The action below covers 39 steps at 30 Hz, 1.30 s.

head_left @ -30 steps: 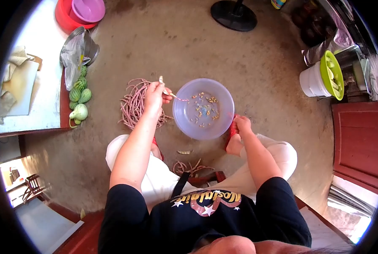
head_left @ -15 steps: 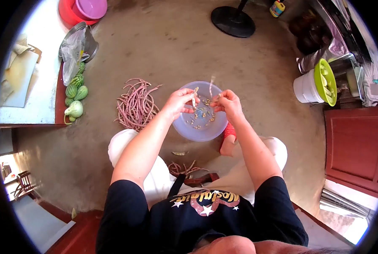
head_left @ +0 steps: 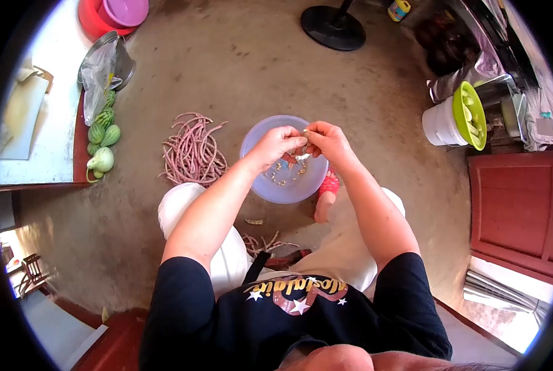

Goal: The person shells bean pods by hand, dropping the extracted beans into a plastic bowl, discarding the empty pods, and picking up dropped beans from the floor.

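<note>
My left hand (head_left: 281,148) and my right hand (head_left: 328,144) meet fingertip to fingertip above the pale purple plastic basin (head_left: 289,196). Both are closed in a pinch around a small pale bean pod (head_left: 305,132), mostly covered by my fingers. Shelled beans lie scattered on the basin's bottom. To the left of the basin, a heap of long purplish-pink bean pods (head_left: 195,151) rests on the floor. A short pale pod piece (head_left: 254,221) and a few more pods (head_left: 267,244) lie between my legs.
Striped green melons (head_left: 104,117) and a pale gourd (head_left: 102,159) line the left table's side. A black round stand base (head_left: 333,28) is ahead. At right stand a white bucket (head_left: 440,127) with a green basin (head_left: 481,105) and a red cabinet (head_left: 518,210). My red-shod foot (head_left: 327,188) is beside the basin.
My hands have come together over the basin, having been apart with a pod piece in each. The pale strip that hung from my right hand no longer shows. The view has shifted slightly.
</note>
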Tool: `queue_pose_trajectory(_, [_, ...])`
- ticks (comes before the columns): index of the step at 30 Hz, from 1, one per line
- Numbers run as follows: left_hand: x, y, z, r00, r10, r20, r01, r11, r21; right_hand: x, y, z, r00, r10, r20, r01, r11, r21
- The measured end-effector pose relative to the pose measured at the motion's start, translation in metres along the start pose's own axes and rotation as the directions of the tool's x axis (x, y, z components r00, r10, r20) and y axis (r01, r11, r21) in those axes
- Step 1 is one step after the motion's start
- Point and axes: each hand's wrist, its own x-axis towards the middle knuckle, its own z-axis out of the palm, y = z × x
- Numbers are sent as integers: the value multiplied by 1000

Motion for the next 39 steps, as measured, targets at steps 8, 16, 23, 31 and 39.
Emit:
queue_pose_trajectory(8, [7,-6,-7,993,-55,-100,37,985,-167,12,4,8,998,-53,25,52,997,57])
queue_pose_trajectory(16, [14,-9,-3,983,-22,-182,-16,978,-207,17,5,10,994,-102,-38,103,995,9])
queue_pose_trajectory(23, [15,-2,9,978,27,-206,-63,984,-169,18,6,8,998,-55,-27,58,994,92])
queue_pose_trajectory(31, [25,-18,2,962,-36,-269,-29,972,-234,24,17,14,985,-136,-109,130,990,-61])
queue_pose_trajectory(39, [21,-4,10,927,-99,-362,5,968,-251,20,9,9,986,-118,-120,124,991,50])
